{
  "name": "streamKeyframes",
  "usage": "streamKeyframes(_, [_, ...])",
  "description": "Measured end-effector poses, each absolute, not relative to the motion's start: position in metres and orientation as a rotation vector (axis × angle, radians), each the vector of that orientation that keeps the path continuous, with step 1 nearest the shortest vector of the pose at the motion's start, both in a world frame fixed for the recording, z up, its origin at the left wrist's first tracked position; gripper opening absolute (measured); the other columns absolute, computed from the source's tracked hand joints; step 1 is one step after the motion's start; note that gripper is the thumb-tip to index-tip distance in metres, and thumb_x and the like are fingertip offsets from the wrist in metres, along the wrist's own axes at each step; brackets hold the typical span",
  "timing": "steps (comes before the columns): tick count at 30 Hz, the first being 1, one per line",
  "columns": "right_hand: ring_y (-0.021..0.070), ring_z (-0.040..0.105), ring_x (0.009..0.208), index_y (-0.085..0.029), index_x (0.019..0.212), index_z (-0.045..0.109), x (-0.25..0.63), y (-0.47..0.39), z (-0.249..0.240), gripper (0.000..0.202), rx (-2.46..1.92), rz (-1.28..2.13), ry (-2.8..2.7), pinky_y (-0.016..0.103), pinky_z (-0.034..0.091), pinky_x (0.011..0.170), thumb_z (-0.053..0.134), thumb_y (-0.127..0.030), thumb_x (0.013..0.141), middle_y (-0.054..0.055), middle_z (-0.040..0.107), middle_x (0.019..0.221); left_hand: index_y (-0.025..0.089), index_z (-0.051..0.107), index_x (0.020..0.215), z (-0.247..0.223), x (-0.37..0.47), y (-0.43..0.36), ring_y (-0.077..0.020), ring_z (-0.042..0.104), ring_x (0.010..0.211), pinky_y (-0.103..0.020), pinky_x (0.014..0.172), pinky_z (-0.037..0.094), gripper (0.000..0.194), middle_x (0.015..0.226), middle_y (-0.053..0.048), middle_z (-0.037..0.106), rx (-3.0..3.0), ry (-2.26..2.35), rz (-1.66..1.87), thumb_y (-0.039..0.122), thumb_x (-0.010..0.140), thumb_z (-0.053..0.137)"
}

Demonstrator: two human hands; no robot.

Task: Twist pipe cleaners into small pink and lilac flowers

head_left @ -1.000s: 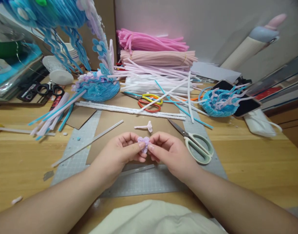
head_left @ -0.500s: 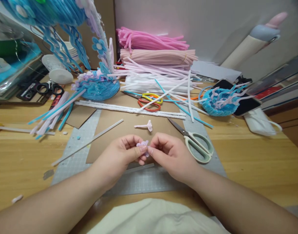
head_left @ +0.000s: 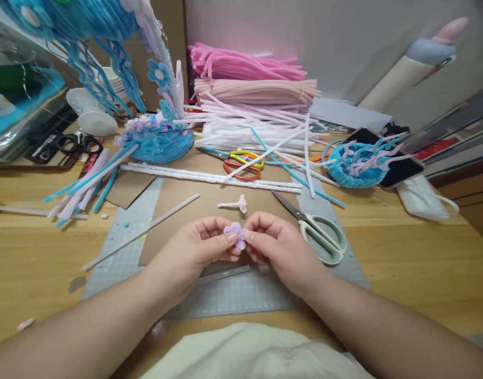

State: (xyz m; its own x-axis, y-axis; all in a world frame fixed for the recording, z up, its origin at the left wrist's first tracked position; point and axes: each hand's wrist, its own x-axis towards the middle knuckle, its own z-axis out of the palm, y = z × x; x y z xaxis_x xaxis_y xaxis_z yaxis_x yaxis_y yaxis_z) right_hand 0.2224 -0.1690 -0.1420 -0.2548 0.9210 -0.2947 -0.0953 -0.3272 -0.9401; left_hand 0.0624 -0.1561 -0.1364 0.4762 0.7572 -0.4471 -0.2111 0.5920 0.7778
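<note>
Between both hands is a small lilac pipe-cleaner flower [head_left: 240, 243], its rounded petals facing up. My left hand [head_left: 208, 243] pinches it from the left, thumb on top and fingers curled beneath. From the right, my right hand [head_left: 275, 245] grips a petal between thumb and fingertips; the right fingers partly cover that side. Just beyond the hands, a pale pink pipe-cleaner flower with a short stem [head_left: 242, 203] lies on the cardboard sheet [head_left: 178, 210]. Green-handled scissors [head_left: 324, 239] rest right of my right hand, their blades pointing away to the left.
A clear glue stick [head_left: 147, 229] lies left of the hands on the grey cutting mat [head_left: 241, 302]. White pipe cleaners [head_left: 210, 179] cross the cardboard. Red-and-yellow-handled scissors [head_left: 243, 171] and pipe-cleaner bundles [head_left: 257, 92] lie behind. A blue woven piece [head_left: 350, 171] sits at right.
The lilac flower has turned so more of its petals show. My right fingers have shifted slightly along its right side; both hands remain in nearly the same place.
</note>
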Motion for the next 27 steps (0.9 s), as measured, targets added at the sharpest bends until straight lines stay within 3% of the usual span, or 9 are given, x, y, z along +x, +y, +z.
streamKeyframes(4, [0.0090,0.051,0.060,-0.018,0.081,0.055,0.227,-0.168,-0.138,0.002,-1.178,1.375,-1.471,0.020,0.041,0.054,0.056,-0.017,0.080,-0.002,0.056,0.070,0.012,0.061,0.078,-0.135,0.059,-0.155,-0.0085,0.057,0.064,-0.020,0.066,0.047,0.010,0.071,-0.002,0.064,0.666,0.852,0.650,0.020,0.076,0.068])
streamKeyframes(10, [0.0095,0.053,0.063,-0.018,0.083,0.057,0.233,-0.169,-0.134,0.010,-1.120,1.021,-1.845,0.021,0.045,0.058,0.055,-0.010,0.077,-0.001,0.058,0.072,0.009,0.064,0.079,-0.133,0.057,-0.156,-0.0071,0.056,0.061,-0.017,0.062,0.047,0.004,0.070,-0.003,0.063,0.536,0.753,0.559,0.012,0.080,0.061])
streamKeyframes(18, [0.0093,0.053,0.062,-0.017,0.078,0.057,0.235,-0.171,-0.136,0.010,-1.100,0.798,-2.010,0.020,0.043,0.056,0.055,-0.009,0.072,0.000,0.058,0.071,0.009,0.063,0.074,-0.132,0.059,-0.155,-0.0068,0.057,0.057,-0.016,0.059,0.047,0.007,0.066,-0.003,0.064,0.535,0.750,0.523,0.012,0.081,0.060])
streamKeyframes(27, [0.0097,0.054,0.058,-0.016,0.076,0.057,0.232,-0.171,-0.139,0.009,-1.125,0.848,-1.993,0.020,0.042,0.053,0.053,-0.010,0.071,0.001,0.060,0.069,0.010,0.061,0.070,-0.135,0.060,-0.158,-0.0078,0.057,0.057,-0.018,0.060,0.047,0.009,0.063,-0.003,0.066,0.567,0.763,0.547,0.015,0.077,0.066])
